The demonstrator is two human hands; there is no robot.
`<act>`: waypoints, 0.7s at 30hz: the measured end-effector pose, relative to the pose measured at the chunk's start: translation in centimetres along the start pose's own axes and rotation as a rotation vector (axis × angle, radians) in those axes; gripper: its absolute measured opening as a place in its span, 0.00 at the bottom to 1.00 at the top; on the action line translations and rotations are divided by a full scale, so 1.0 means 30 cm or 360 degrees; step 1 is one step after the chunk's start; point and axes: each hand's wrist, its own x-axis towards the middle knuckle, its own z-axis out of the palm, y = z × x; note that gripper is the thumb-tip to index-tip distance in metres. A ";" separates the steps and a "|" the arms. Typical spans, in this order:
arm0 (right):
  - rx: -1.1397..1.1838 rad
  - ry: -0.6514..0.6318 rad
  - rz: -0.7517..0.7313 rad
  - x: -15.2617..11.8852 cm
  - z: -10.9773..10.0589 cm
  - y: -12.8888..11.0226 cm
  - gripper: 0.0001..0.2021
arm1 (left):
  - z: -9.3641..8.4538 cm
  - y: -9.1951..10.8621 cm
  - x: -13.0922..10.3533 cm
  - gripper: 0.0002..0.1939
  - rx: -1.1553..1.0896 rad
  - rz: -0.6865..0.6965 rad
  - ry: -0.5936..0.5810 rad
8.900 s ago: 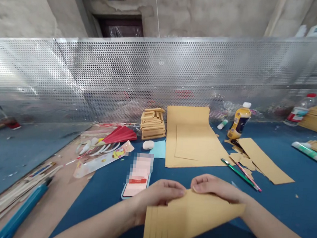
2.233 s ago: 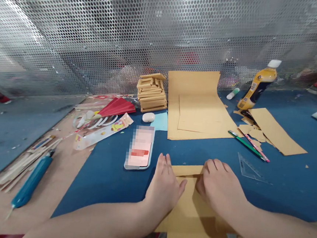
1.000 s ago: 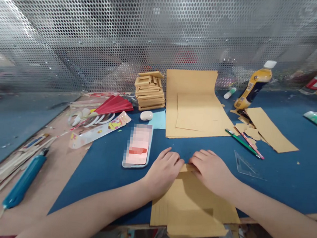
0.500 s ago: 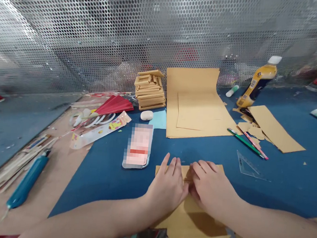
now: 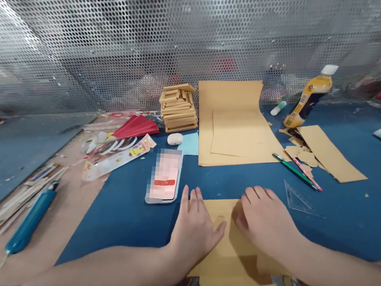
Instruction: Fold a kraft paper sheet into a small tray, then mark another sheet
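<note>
A folded piece of brown kraft paper (image 5: 223, 266) lies at the near table edge, with its lower part reaching over the edge. My left hand (image 5: 194, 230) rests flat on its left side, fingers stretched and thumb apart. Over the upper right part, my right hand (image 5: 265, 218) is closed, its fingers bent and together, the thumb tucked beneath them against the paper. The right fingertips are partly hidden. A small slit or tab mark shows on the paper between the hands.
Ahead lie large kraft sheets (image 5: 222, 161) and a stack of folded brown pieces (image 5: 179, 111). Left are a phone (image 5: 165, 181), a white case (image 5: 175, 139) and a blue tool (image 5: 32, 218). On the right are a set square (image 5: 298, 201), pens (image 5: 295, 170), and a bottle (image 5: 309, 100) before the mesh wall.
My hands have moved apart: the left slid left with its thumb spreading out, the right shifted slightly right. More of the paper's middle now shows between them.
</note>
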 end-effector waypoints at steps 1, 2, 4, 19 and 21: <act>0.0055 -0.0008 -0.0027 0.008 -0.001 0.007 0.06 | 0.003 -0.004 0.003 0.36 -0.0035 -0.0009 0.0010; 0.0114 -0.0019 -0.0060 0.016 -0.001 0.013 0.06 | 0.007 -0.010 0.007 0.34 -0.0082 -0.0002 0.0033; 0.0236 -0.0048 -0.0123 0.031 -0.002 0.022 0.08 | 0.018 -0.022 0.020 0.29 -0.0204 0.0063 0.0103; 0.0848 -0.0181 -0.0418 0.112 0.040 0.097 0.07 | 0.048 -0.141 0.125 0.11 -0.1199 0.0234 0.0015; 0.0894 -0.0172 -0.0398 0.119 0.051 0.102 0.07 | 0.055 -0.140 0.127 0.12 -0.1240 0.0262 0.0025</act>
